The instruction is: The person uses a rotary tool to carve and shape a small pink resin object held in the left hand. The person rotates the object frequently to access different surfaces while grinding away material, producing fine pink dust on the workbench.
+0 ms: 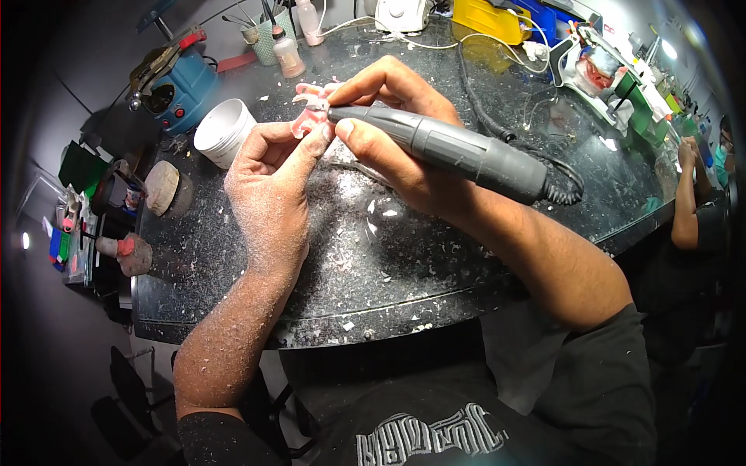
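Note:
Pinched in the fingers of my left hand (268, 179) is a small pink denture piece (310, 116) with a whitish edge. My right hand (400, 132) is closed round a dark grey rotary handpiece (443, 147), its narrow tip touching or very near the pink piece. The fingers hide part of the piece and the contact point. A coiled cord (563, 190) runs from the handpiece's rear end. Pale dust coats my left hand and forearm. Just left of my left hand stands a white plastic tub (224, 132).
White shavings litter the dark worktop (350, 279). A blue machine (183, 89) stands at the left, near plaster pieces (162, 188). Behind are a dropper bottle (287, 54), a tool cup (264, 45) and a yellow bin (489, 22). Another person's arm (685, 194) shows at far right.

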The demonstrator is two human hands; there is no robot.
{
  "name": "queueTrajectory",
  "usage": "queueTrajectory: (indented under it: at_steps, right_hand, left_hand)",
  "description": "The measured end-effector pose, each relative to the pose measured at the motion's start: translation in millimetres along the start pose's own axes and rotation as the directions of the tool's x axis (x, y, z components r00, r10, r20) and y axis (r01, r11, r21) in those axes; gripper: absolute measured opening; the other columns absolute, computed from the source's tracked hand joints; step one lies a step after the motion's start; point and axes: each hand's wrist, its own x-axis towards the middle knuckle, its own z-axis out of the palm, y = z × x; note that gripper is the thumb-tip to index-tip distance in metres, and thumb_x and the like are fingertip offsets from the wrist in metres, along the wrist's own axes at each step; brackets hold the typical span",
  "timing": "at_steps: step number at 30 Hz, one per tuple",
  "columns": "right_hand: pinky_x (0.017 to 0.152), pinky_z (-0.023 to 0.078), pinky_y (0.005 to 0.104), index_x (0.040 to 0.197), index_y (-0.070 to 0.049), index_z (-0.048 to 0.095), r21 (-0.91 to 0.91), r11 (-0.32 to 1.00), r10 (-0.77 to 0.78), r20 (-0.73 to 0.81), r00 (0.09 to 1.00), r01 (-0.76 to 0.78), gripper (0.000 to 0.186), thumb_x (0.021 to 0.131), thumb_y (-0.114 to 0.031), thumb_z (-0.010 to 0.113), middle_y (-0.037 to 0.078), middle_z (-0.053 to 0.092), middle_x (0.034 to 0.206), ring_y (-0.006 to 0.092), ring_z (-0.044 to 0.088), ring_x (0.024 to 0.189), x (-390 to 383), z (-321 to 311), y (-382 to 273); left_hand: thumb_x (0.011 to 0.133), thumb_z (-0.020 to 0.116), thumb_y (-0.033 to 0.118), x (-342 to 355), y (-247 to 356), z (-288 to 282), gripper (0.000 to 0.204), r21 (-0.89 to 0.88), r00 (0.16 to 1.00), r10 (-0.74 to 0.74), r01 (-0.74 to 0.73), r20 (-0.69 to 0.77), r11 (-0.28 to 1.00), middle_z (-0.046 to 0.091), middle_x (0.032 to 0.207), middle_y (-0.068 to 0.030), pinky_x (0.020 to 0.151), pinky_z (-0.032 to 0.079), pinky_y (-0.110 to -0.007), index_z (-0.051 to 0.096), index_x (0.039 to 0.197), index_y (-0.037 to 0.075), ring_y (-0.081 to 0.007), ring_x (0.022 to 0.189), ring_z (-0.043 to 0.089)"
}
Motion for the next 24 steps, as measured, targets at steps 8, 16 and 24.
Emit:
queueTrajectory:
  at_steps: [8, 16, 24]
  right_hand:
    - [0.096, 0.053, 0.0311, 0.12, 0.0, 0.061, 0.0, 0.998, 0.068, -0.03, 0.997, -0.068, 0.026, 0.098, -0.011, 0.07, 0.013, 0.071, 0.111, 0.0146, 0.067, 0.105, -1, 4, -6]
    - [0.09, 0.053, 0.0283, 0.119, 0.0, 0.062, 0.011, 1.0, 0.02, -0.035, 0.999, -0.019, 0.025, 0.099, -0.013, 0.069, 0.01, 0.07, 0.107, 0.0114, 0.066, 0.1, 1, 2, -5]
    - [0.087, 0.053, 0.0272, 0.122, 0.0, 0.061, -0.078, 0.997, 0.03, 0.037, 0.999, -0.027, 0.029, 0.099, -0.015, 0.07, 0.009, 0.07, 0.105, 0.0117, 0.066, 0.098, 1, -5, -11]
  left_hand:
    - [0.095, 0.077, 0.002, -1, -1, -1, 0.011, 0.009, 1.0, 0.015, -0.015, -0.007, 1.0, 0.076, 0.102, -0.0083, 0.09, 0.055, -0.026, 0.071, 0.104, 0.0, -0.0105, 0.096, 0.071]
    - [0.094, 0.077, 0.001, -1, 0, 0, 0.012, 0.01, 0.999, 0.034, -0.034, 0.01, 0.999, 0.075, 0.102, -0.0064, 0.091, 0.055, -0.026, 0.07, 0.103, 0.002, -0.01, 0.097, 0.07]
    - [0.092, 0.078, -0.001, 1, -1, 0, 0.015, 0.005, 0.998, 0.053, -0.053, -0.022, 0.999, 0.075, 0.104, -0.0064, 0.092, 0.054, -0.027, 0.069, 0.103, 0.002, -0.0102, 0.099, 0.069]
